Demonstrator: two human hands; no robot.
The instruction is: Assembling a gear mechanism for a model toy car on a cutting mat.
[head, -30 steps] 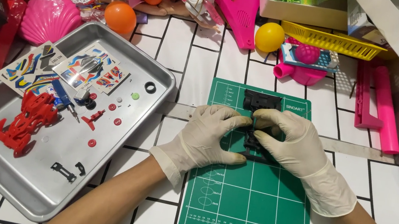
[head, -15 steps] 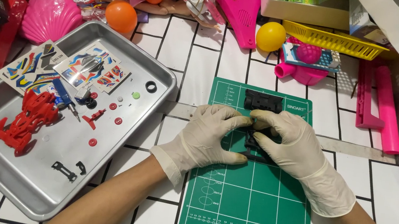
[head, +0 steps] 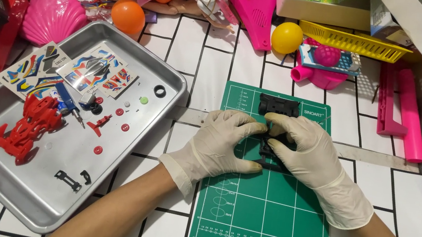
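The black toy chassis point(head: 278, 107) lies mostly hidden beneath the left hand point(head: 221, 144) and right hand point(head: 303, 148), fingertips pinching it.

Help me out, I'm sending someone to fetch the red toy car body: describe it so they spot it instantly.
Start at the silver metal tray left of the green cutting mat. In its left part, below the colourful sticker sheets, lies the red plastic toy car body. It is by far the biggest red piece there; the other reds are tiny round discs and one small clip.
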